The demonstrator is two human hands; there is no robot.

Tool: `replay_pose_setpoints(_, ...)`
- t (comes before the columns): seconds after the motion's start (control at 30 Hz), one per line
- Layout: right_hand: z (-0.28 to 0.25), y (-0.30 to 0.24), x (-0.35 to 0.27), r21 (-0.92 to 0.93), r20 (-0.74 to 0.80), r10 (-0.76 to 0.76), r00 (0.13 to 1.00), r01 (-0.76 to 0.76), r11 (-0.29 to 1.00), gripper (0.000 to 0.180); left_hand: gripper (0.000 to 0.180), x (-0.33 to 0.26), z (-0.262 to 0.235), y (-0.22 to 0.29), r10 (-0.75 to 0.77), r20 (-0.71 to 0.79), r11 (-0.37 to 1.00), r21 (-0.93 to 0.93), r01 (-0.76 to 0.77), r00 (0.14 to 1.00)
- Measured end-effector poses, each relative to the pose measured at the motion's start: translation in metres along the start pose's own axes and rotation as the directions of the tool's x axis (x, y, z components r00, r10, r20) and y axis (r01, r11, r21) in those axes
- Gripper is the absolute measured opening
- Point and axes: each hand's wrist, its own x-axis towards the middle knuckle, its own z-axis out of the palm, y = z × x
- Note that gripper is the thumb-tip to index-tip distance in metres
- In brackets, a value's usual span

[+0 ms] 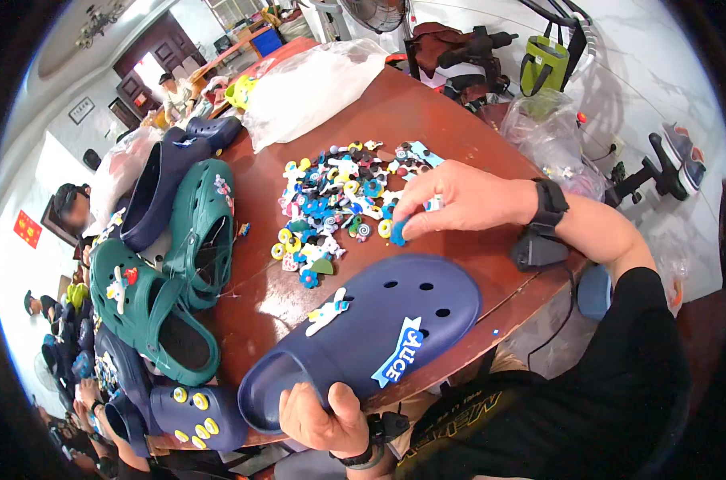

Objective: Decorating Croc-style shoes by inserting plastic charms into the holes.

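Note:
A navy foam clog point(363, 328) lies in front of me, its toe pointing to the upper right. My left hand point(323, 418) grips it at the heel, thumb outside and fingers curled over the rim. On the upper sit a light-blue lettered banner charm point(397, 352) and a white figure charm point(327, 314); several vent holes show around them. Beyond the toe, my right hand point(469, 197) pinches a blue flower-like charm point(399, 233) at the edge of a mixed charm pile point(339, 196). A small white-and-blue piece point(434, 203) shows by its fingers.
Green clogs point(195, 232) with charms stand at the left, beside a navy clog point(151, 192) and another with yellow round charms point(195, 416). A white plastic bag point(307, 96) covers the far table. Other people sit along the left. A dark device point(537, 250) sits by my right forearm.

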Motion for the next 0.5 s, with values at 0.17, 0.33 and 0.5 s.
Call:
replay_pose_setpoints(0.17, 0.004, -0.02, -0.001, 0.357, 0.092, 0.004, 0.996, -0.037, 0.933, 0.016, 0.041, 0.02, 0.001, 0.011, -0.031, 0.009, 0.994, -0.107, 0.031, 0.999)
replay_pose_setpoints(0.33, 0.017, -0.019, 0.0, 0.224, -0.007, -0.141, 0.99, 0.139, 0.965, 0.016, 0.049, 0.024, 0.007, 0.014, -0.004, -0.074, 0.993, -0.116, -0.004, 0.997)
replay_pose_setpoints(0.5, 0.02, -0.025, -0.001, -0.051, -0.07, -0.342, 0.937, 0.339, 0.939, 0.012, 0.047, 0.023, 0.009, 0.014, -0.004, -0.11, 0.99, -0.141, -0.012, 0.994)
